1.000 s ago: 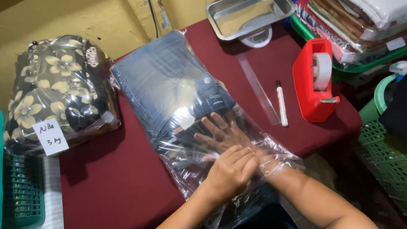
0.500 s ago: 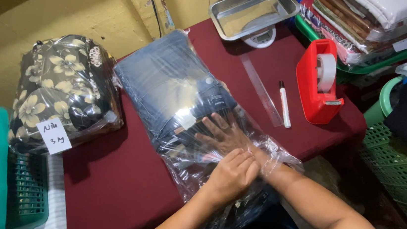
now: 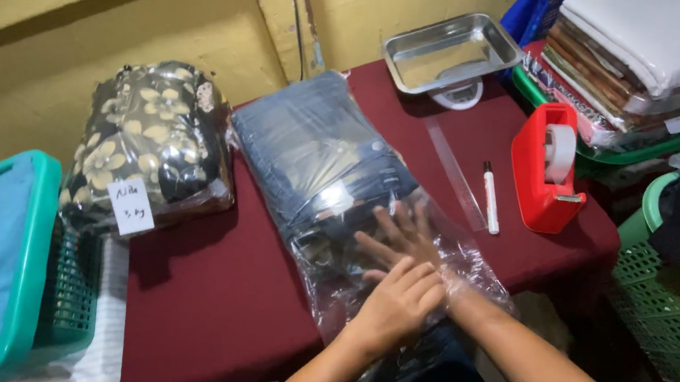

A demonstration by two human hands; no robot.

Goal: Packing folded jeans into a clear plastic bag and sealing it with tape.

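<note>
Centre frame, left hand (image 3: 397, 306) flat on clear plastic bag (image 3: 414, 267), right hand (image 3: 402, 235) open-palmed inside it by folded jeans (image 3: 320, 155), neither grip clenched; thin film could tear from pushing.

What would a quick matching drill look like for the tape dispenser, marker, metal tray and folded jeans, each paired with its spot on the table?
Things:
1. tape dispenser
2. marker
3. metal tray
4. folded jeans

Places:
A. inside the clear plastic bag
B. on top of the white scale at the far edge
C. at the right edge of the table
D. lying between the clear strip and the red dispenser

Pairs: 1-C, 2-D, 3-B, 4-A
</note>
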